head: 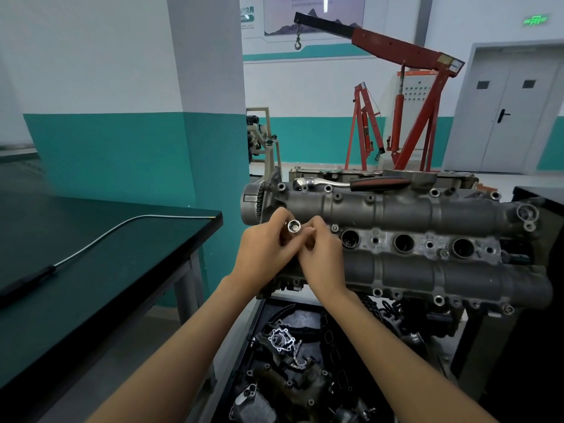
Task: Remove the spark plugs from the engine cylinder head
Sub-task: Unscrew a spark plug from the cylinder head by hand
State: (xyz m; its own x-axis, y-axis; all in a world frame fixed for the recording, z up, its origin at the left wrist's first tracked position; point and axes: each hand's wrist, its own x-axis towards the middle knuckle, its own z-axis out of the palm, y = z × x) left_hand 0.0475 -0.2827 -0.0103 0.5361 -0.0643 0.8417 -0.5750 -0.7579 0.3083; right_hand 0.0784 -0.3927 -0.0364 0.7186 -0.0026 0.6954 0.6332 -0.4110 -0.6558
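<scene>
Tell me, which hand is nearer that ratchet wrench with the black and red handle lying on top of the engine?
Right. The right hand is below the black and red-handled ratchet wrench, more directly under it; the left hand sits further left. Both grip a shiny metal socket.

socket (pixel 294 226) body hidden by fingers (pixel 282 215), first plug hole covered by hands, wall poster (pixel 314 13) text blurred

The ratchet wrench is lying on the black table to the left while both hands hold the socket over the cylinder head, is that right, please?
Not quite: the head view shows the ratchet wrench resting on top of the cylinder head, not the table. Both hands, left hand and right hand, do hold the socket.
</scene>
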